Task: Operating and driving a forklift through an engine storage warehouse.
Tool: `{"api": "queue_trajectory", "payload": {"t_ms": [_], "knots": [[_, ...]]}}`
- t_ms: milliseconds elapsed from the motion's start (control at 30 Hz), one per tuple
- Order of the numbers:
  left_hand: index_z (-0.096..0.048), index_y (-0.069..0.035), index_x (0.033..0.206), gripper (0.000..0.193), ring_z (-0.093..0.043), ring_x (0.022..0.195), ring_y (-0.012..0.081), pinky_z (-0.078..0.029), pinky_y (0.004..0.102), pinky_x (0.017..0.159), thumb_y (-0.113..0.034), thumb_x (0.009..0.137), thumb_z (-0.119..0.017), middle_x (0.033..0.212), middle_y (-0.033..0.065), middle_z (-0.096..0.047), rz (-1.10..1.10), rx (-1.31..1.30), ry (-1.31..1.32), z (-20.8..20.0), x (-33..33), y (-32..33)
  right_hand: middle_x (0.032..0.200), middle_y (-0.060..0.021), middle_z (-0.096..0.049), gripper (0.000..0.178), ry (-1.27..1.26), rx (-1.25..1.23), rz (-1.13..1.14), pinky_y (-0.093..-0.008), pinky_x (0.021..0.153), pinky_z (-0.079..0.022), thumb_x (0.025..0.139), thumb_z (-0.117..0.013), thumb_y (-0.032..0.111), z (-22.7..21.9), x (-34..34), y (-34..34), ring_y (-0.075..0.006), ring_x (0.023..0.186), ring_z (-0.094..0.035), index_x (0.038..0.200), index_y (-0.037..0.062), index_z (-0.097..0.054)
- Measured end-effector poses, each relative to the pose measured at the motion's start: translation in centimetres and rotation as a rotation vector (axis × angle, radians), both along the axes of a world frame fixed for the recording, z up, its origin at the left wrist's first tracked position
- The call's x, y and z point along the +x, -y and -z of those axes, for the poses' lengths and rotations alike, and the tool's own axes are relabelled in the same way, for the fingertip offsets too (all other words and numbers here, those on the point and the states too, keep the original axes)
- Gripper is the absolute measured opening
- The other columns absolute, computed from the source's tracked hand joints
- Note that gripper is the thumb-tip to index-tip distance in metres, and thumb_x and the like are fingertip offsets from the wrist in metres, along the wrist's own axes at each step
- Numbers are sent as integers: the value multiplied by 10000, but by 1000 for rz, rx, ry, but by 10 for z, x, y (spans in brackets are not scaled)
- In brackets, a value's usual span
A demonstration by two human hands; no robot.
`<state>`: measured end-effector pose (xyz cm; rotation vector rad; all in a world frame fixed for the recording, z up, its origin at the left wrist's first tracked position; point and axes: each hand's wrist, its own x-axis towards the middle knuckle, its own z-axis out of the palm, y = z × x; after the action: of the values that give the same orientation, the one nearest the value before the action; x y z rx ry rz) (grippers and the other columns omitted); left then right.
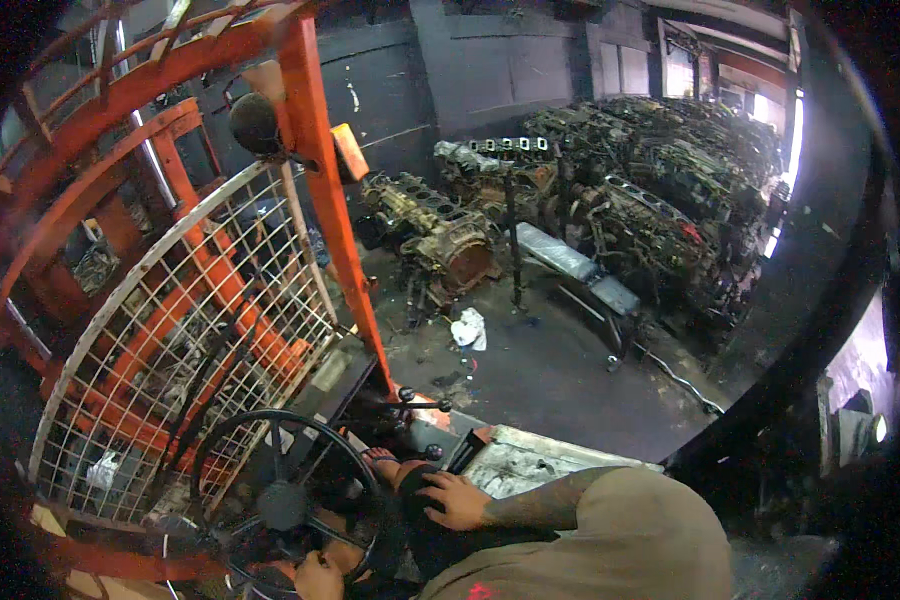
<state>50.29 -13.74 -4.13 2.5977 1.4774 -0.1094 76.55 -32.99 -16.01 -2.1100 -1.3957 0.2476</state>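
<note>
I sit at the controls of an orange forklift. My left hand (319,577) is curled at the lower rim of the black steering wheel (282,506), its fingers closed there and partly cut off by the picture's bottom edge. On my dark-clothed knee lies my right hand (459,500), fingers spread, holding nothing. Just beyond the right hand are short control levers with black knobs (407,395). A bare foot in a sandal (380,460) shows below the wheel.
An orange post (330,190) and a pale wire-mesh guard (185,340) stand ahead and left. Greasy engine blocks (445,240) and a large heap of engines (660,170) fill the far right. A grey padded bench (570,260) and a white rag (468,329) are on the floor.
</note>
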Motion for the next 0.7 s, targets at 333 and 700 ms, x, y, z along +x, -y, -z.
{"api": "queue_trajectory", "payload": {"t_ms": [333, 700], "knots": [[-686, -37, 1335, 556, -693, 1100, 420, -468, 519, 1052, -477, 1058, -489, 1197, 203, -753, -20, -40, 54, -1, -2, 0, 1590, -187, -439, 509, -23, 18, 3, -581, 1174, -366, 980, -636, 377, -2, 0, 1, -412, 1485, -389, 1439, 161, -588], [-773, -112, 944, 234, -728, 803, 360, -552, 488, 725, -318, 850, -713, 859, 153, -757, 9, 331, 259, 80, -23, -36, 1600, -158, -437, 515, -35, 11, 11, -598, 1180, -352, 968, -648, 396, 1, -3, -5, -437, 1480, -387, 1436, 189, -591]]}}
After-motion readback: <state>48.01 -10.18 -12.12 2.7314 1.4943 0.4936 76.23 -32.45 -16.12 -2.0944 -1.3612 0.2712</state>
